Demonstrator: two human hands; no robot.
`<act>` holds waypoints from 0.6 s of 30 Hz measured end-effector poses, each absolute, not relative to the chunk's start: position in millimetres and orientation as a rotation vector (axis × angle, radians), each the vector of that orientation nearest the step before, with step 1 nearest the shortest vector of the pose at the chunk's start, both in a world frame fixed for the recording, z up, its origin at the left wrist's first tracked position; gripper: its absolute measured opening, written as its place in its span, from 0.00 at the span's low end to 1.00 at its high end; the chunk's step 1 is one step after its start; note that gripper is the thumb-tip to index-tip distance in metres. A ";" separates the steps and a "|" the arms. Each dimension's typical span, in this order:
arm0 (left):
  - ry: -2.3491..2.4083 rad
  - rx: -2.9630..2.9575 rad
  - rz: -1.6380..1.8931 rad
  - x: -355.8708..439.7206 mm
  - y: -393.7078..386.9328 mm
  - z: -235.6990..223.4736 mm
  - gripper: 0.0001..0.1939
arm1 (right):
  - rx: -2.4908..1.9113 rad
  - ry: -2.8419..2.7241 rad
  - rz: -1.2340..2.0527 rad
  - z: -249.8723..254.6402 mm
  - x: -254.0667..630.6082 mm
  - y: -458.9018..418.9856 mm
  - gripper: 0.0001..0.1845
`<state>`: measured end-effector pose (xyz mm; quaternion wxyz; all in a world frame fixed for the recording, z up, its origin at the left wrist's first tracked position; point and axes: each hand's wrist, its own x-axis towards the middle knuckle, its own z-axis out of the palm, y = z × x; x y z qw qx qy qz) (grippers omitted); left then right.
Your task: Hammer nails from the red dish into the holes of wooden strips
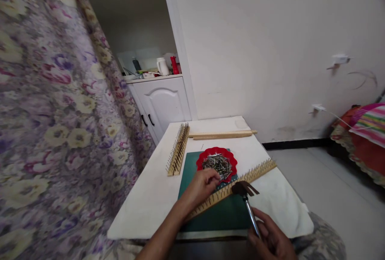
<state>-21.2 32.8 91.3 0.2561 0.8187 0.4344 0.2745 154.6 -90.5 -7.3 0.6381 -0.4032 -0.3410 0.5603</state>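
Observation:
My right hand is closed around the handle of a claw hammer. The hammer's dark head is over a wooden strip with nails standing along it, which lies slantwise across a green mat. Above the strip, my left hand has its fingers curled together; whatever is between the fingertips is too small to make out. Just beyond that hand is a red scalloped bowl full of loose nails.
On the white-covered table, another nail-studded wooden board lies at the left. Plain wooden strips lie along the back. A floral curtain hangs at the left, and a white cabinet and wall stand behind.

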 end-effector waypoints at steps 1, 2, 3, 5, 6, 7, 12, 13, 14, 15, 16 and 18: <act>1.126 2.205 0.743 -18.5 16.6 92.1 0.10 | -0.930 -0.807 1.250 -2.0 154.6 -88.9 0.27; 1.072 2.189 0.730 -15.6 0.0 91.2 0.11 | -0.953 -0.836 1.227 2.1 154.3 -87.5 0.27; 1.050 2.166 0.719 -12.5 -16.4 88.5 0.12 | -0.962 -0.850 1.213 4.7 153.8 -86.6 0.26; 1.042 2.101 0.687 -7.1 -44.7 78.7 0.12 | -0.973 -0.865 1.197 5.1 151.6 -86.7 0.25; 1.053 2.062 0.669 -5.0 -55.6 72.4 0.12 | -0.972 -0.866 1.203 3.5 150.1 -87.8 0.25; 1.066 2.039 0.675 -3.7 -64.0 65.7 0.13 | -0.967 -0.868 1.215 1.3 148.6 -89.5 0.25; 1.108 1.842 0.851 -4.9 -80.0 40.1 0.08 | -0.975 -0.831 1.304 -2.8 144.7 -100.7 0.26; 1.111 1.747 0.895 -5.3 -81.2 36.5 0.05 | -0.983 -0.818 1.320 -0.8 144.7 -102.4 0.26; 1.108 1.631 0.934 -5.1 -82.4 32.9 0.02 | -0.991 -0.810 1.334 1.9 144.7 -103.7 0.27; 1.098 1.499 0.973 -4.3 -83.7 29.1 0.02 | -0.997 -0.808 1.345 5.0 144.7 -104.8 0.27; 1.081 1.360 1.006 -2.7 -85.2 24.7 0.04 | -1.001 -0.814 1.348 8.1 144.5 -105.6 0.27; 1.028 1.087 1.070 2.5 -88.6 15.0 0.08 | -1.013 -0.838 1.340 13.2 143.4 -106.8 0.27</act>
